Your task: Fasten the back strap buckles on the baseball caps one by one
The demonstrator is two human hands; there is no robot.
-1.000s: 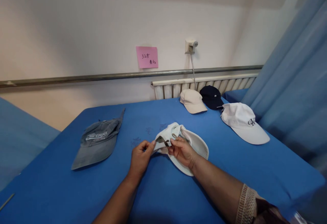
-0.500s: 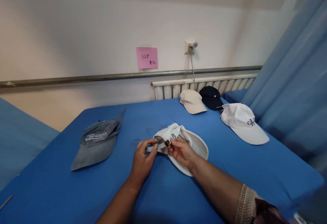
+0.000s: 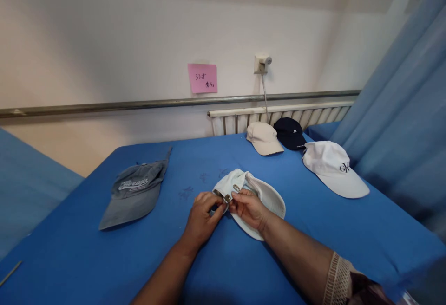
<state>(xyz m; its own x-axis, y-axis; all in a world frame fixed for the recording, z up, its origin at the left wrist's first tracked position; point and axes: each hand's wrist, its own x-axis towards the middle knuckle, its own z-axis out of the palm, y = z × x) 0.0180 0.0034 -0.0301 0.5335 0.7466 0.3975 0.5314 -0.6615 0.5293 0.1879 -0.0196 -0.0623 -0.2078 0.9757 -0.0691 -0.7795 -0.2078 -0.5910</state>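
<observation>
A pale, whitish baseball cap (image 3: 269, 198) rests on the blue-covered table, its brim pointing right and its back strap toward me. My left hand (image 3: 204, 219) pinches the strap just left of a small metal buckle (image 3: 227, 198). On the buckle's other side, my right hand (image 3: 250, 210) is closed on the strap and the cap's edge. A metal eyelet shows in the fabric above the right fingers. My fingers hide part of the strap.
A grey cap (image 3: 134, 193) lies at the left. Toward the back right are a beige cap (image 3: 264, 139), a navy cap (image 3: 290, 133) and a white cap (image 3: 332, 168). A radiator (image 3: 240, 121) lines the wall behind the table (image 3: 104, 268); a blue curtain (image 3: 400, 110) hangs at the right.
My left hand has moved right, closer to the buckle, and the strap end it drew out to the left no longer shows. My right hand keeps its grip.
</observation>
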